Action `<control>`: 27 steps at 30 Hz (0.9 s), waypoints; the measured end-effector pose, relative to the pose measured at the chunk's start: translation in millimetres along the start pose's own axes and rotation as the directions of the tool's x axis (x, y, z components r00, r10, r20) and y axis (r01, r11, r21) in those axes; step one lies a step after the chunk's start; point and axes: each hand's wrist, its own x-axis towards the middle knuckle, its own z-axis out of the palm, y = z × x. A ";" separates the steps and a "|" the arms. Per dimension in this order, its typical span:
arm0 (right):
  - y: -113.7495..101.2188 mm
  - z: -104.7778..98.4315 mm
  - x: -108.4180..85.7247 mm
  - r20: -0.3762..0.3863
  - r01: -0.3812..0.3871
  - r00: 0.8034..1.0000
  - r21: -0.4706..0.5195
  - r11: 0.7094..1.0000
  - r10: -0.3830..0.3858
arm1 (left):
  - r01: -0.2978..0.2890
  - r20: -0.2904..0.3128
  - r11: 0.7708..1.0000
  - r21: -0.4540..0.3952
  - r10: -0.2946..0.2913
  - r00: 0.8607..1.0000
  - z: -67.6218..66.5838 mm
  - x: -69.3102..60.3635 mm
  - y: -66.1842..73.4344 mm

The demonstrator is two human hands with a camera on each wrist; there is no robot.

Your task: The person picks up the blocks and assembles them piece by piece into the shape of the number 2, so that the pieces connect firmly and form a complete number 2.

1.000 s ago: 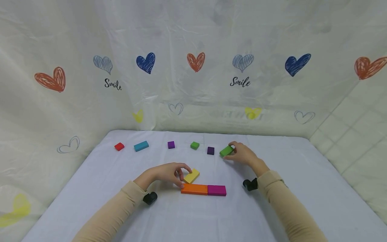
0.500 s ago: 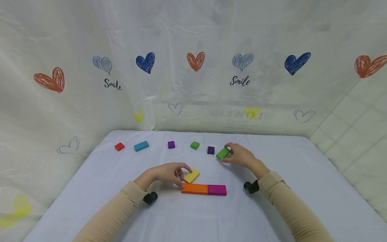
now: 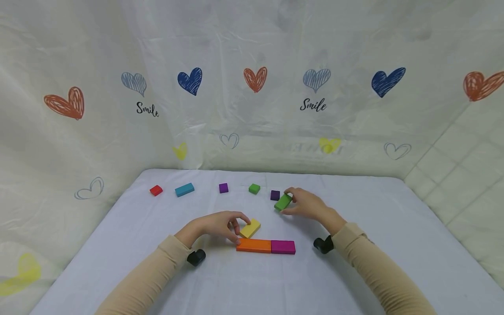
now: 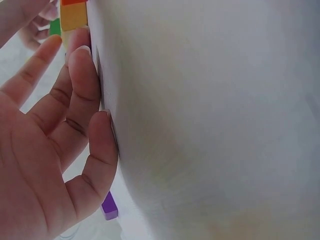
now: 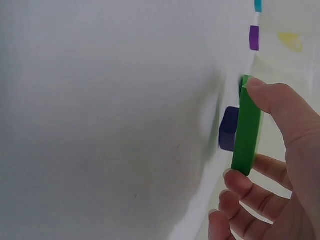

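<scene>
My right hand (image 3: 309, 205) pinches a long green block (image 5: 246, 127) between thumb and fingers, beside a dark purple cube (image 3: 275, 195). In the right wrist view the block stands on edge in the grip, its far end under my thumb. My left hand (image 3: 218, 225) rests at the middle of the table. Its index fingertip touches a yellow block (image 3: 250, 228), and its thumb lies at the left end of an orange block (image 3: 253, 245). A magenta block (image 3: 283, 247) butts against the orange one's right end. In the left wrist view the other fingers (image 4: 84, 85) curve loosely by the tabletop.
Along the back of the white-covered table (image 3: 386, 240) lie a red block (image 3: 156, 190), a blue block (image 3: 184, 189), a purple cube (image 3: 223, 188) and a small green block (image 3: 254, 189). A curtain (image 3: 283, 122) printed with hearts hangs behind.
My right hand has moved left and slightly toward me with the long green block, which now comes close to the dark purple cube. The left hand and the other blocks have stayed put.
</scene>
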 end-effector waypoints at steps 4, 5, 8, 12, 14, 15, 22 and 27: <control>-5.8 1.4 1.7 0.015 0.006 1.000 -0.023 1.000 -0.006 | -0.003 0.001 1.000 0.005 0.003 1.000 -0.1 1.0 -0.6; -7.2 1.7 2.2 0.018 0.006 1.000 -0.025 1.000 -0.006 | -0.004 0.001 1.000 0.007 0.004 1.000 -0.2 1.2 -0.7; -11.9 3.1 3.4 0.027 0.004 1.000 -0.033 0.999 -0.003 | -0.004 0.000 1.000 0.015 0.004 1.000 -0.5 1.4 -1.0; -18.3 4.2 4.1 0.037 0.015 0.999 -0.036 0.999 -0.014 | -0.007 0.000 1.000 0.021 0.007 1.000 -0.8 1.0 -1.3; -20.7 3.6 4.4 0.037 0.019 0.999 -0.027 0.999 -0.018 | -0.011 -0.001 1.000 0.026 0.011 1.000 -0.9 0.8 -1.3; -21.4 3.3 4.8 0.035 0.023 0.999 -0.023 0.999 -0.023 | -0.012 -0.001 1.000 0.028 0.013 1.000 -1.0 0.7 -1.2; -25.7 4.6 8.5 0.049 0.043 0.998 -0.016 0.999 -0.042 | -0.008 0.000 1.000 0.029 0.008 1.000 -1.8 0.8 -1.2; -30.9 9.6 9.9 0.067 0.061 0.996 -0.045 0.997 -0.058 | -0.011 0.005 1.000 0.016 0.011 1.000 -1.7 0.8 -2.4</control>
